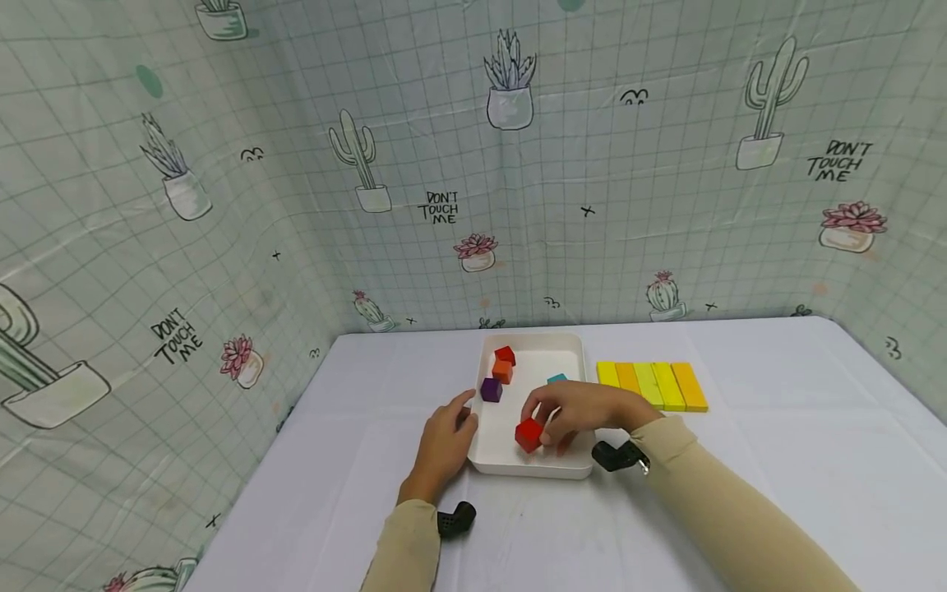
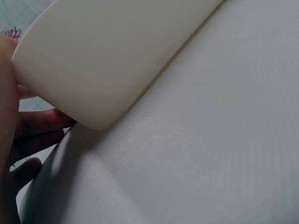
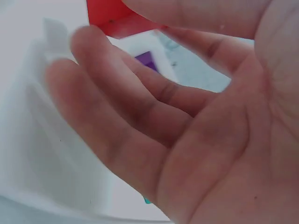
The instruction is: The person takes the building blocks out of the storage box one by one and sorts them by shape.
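Observation:
In the head view my right hand (image 1: pixel 573 409) is over a white tray (image 1: pixel 530 470), pinching a red cube (image 1: pixel 528 435) between thumb and index finger. The right wrist view shows the red cube (image 3: pixel 121 21) at the fingertips, the other fingers loosely extended. My left hand (image 1: pixel 444 444) rests against the tray's left side, its fingers (image 2: pixel 44 122) at the tray's outer wall (image 2: pixel 93 70). Inside the tray's left part sit a purple cube (image 1: pixel 491 390), an orange cube (image 1: pixel 502 372) and another red cube (image 1: pixel 505 355). A blue cube (image 1: pixel 557 378) is partly hidden behind my right hand.
Several yellow and orange-yellow blocks (image 1: pixel 651 385) lie side by side to the right of the tray. A white cloth (image 1: pixel 399 370) covers the table. Patterned fabric (image 1: pixel 577 164) with cactus drawings hangs behind it. Each wrist carries a dark device (image 1: pixel 620 455).

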Motion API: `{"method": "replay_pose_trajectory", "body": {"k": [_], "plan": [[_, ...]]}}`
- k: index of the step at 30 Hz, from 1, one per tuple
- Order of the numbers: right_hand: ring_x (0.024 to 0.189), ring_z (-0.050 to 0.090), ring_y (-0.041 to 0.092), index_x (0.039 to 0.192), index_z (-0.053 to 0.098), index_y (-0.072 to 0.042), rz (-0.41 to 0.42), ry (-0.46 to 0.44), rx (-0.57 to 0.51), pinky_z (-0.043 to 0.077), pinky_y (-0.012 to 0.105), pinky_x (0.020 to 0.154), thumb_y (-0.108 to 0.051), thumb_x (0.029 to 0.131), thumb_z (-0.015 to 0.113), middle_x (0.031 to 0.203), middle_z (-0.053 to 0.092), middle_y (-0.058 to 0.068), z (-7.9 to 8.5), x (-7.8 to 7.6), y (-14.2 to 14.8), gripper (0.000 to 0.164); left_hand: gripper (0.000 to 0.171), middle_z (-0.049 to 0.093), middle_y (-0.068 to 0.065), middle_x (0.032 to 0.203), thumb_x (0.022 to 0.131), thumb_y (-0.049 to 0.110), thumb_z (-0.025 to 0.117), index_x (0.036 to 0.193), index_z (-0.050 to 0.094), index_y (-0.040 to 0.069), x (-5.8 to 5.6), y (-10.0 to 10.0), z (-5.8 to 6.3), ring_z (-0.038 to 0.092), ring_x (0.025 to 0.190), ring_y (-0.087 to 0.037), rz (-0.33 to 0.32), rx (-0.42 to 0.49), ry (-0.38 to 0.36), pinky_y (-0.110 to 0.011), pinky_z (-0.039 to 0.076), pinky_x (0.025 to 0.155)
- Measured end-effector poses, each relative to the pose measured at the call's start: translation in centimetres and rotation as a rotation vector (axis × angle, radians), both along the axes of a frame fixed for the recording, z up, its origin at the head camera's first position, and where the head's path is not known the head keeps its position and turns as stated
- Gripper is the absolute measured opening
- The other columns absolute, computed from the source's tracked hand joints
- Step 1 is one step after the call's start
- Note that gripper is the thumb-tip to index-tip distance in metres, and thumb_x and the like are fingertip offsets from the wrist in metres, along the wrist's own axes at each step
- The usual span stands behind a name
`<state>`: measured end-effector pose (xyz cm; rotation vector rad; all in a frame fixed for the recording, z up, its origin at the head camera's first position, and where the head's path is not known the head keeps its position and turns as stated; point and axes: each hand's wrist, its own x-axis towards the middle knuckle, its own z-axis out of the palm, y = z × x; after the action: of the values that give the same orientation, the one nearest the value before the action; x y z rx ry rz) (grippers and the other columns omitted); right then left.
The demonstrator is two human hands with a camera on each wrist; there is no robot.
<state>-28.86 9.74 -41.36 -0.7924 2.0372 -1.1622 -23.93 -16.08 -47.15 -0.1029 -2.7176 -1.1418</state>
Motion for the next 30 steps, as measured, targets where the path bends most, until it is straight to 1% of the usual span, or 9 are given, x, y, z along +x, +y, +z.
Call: {"method": "replay_pose_trajectory", "body": {"k": [4, 7, 14, 18, 22, 25, 30], "plan": [[0.096, 0.067, 0.031, 0.116, 0.066, -0.011, -0.048, 0.0, -0.086, 0.058, 0.041, 0.08, -0.009, 0.089, 0.071, 0.112, 0.068, 0.01, 0.3, 0.2, 0.9, 0.027, 0.045, 0.068, -0.007, 0.11, 0.098, 0.022, 0.055, 0.143, 0.057, 0.016, -0.1, -0.1, 0.1, 0.06, 0.1, -0.023, -0.005, 0.001, 0.01, -0.048, 0.049, 0.093], [0.1, 0.066, 0.032, 0.118, 0.065, -0.008, -0.091, -0.017, -0.138, 0.057, 0.041, 0.083, -0.009, 0.09, 0.069, 0.115, 0.066, 0.012, 0.0, 0.2, 1.5, 0.028, 0.045, 0.068, -0.007, 0.11, 0.098, 0.022, 0.055, 0.143, 0.057, 0.017, -0.1, -0.1, 0.1, 0.06, 0.1, -0.023, -0.003, 0.004, 0.01, -0.048, 0.049, 0.093], [0.104, 0.064, 0.042, 0.122, 0.062, -0.005, -0.186, -0.052, -0.259, 0.056, 0.042, 0.086, -0.018, 0.091, 0.071, 0.121, 0.062, 0.017, -0.3, 0.7, 2.6, 0.035, 0.045, 0.068, -0.007, 0.11, 0.099, 0.022, 0.055, 0.143, 0.057, 0.016, 0.0, -0.1, 0.1, 0.059, 0.1, -0.023, -0.006, 0.008, 0.005, -0.048, 0.048, 0.094], [0.105, 0.062, 0.043, 0.123, 0.061, -0.006, -0.215, -0.054, -0.298, 0.055, 0.043, 0.085, -0.02, 0.091, 0.071, 0.122, 0.06, 0.018, -0.4, 1.0, 3.0, 0.036, 0.044, 0.068, -0.007, 0.109, 0.098, 0.02, 0.056, 0.142, 0.058, 0.015, 0.1, 0.0, 0.1, 0.059, 0.099, -0.023, -0.011, 0.006, 0.012, -0.049, 0.049, 0.092], [0.103, 0.064, 0.038, 0.124, 0.06, -0.006, -0.24, -0.052, -0.312, 0.055, 0.043, 0.085, -0.021, 0.091, 0.071, 0.122, 0.06, 0.018, -0.6, 1.1, 3.3, 0.037, 0.044, 0.068, -0.007, 0.108, 0.099, 0.018, 0.056, 0.142, 0.058, 0.014, 0.2, 0.0, 0.1, 0.06, 0.099, -0.024, -0.015, 0.008, 0.029, -0.049, 0.048, 0.093], [0.102, 0.064, 0.035, 0.125, 0.059, -0.005, -0.262, -0.056, -0.321, 0.055, 0.043, 0.085, -0.021, 0.091, 0.071, 0.122, 0.06, 0.019, -0.6, 1.2, 3.5, 0.039, 0.043, 0.068, -0.007, 0.108, 0.099, 0.018, 0.056, 0.142, 0.058, 0.013, 0.2, 0.1, 0.1, 0.06, 0.101, -0.024, -0.015, 0.014, 0.029, -0.049, 0.047, 0.095], [0.103, 0.063, 0.038, 0.125, 0.058, -0.003, -0.303, -0.057, -0.351, 0.055, 0.043, 0.085, -0.021, 0.091, 0.072, 0.121, 0.059, 0.02, -0.5, 1.2, 4.1, 0.04, 0.044, 0.068, -0.007, 0.109, 0.099, 0.019, 0.056, 0.142, 0.058, 0.014, 0.3, 0.2, 0.1, 0.06, 0.101, -0.024, -0.007, 0.011, 0.019, -0.049, 0.048, 0.095]]}}
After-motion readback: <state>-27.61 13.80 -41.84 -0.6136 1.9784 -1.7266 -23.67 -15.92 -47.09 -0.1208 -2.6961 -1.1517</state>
